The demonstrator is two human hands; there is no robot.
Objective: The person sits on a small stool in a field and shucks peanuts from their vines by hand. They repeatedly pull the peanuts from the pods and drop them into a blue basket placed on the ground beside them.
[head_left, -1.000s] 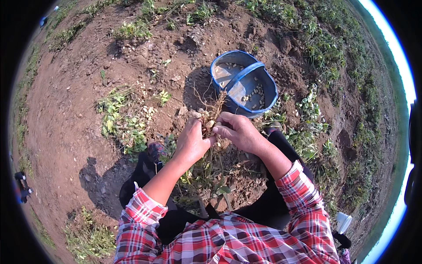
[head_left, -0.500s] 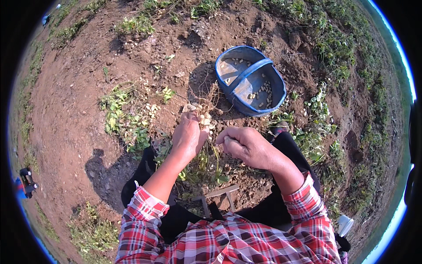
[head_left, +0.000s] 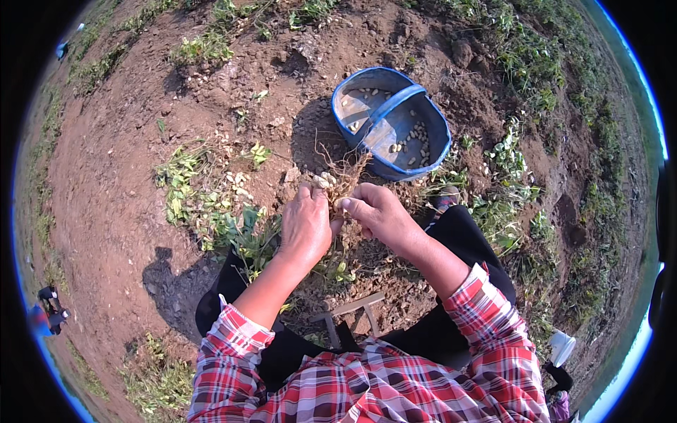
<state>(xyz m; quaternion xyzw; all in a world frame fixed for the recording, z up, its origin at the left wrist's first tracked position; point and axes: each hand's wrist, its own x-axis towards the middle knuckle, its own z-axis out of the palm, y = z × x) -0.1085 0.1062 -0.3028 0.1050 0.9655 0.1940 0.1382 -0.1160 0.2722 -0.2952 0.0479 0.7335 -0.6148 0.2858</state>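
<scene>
Between my hands is an uprooted peanut plant (head_left: 347,173), its brown roots pointing away from me and pale pods clustered at their base. My left hand (head_left: 307,224) is closed round the plant just below the pods. From the right, my right hand (head_left: 381,213) pinches at the root cluster with thumb and forefinger; whatever lies between those fingertips is mostly hidden. Just beyond the right hand stands a blue bucket (head_left: 386,168) with an arched handle (head_left: 395,103). Loose peanuts (head_left: 417,135) are scattered over its bottom.
Leafy peanut plants (head_left: 182,185) with pods lie on the soil to the left. A small wooden frame (head_left: 349,308) sits between my legs. More plants (head_left: 509,190) spread along the right. A white container (head_left: 561,347) stands at lower right, and people show at the rim.
My right hand has moved left and away from me, from apart to touching the roots. My left hand still holds the plant. The view has shifted slightly.
</scene>
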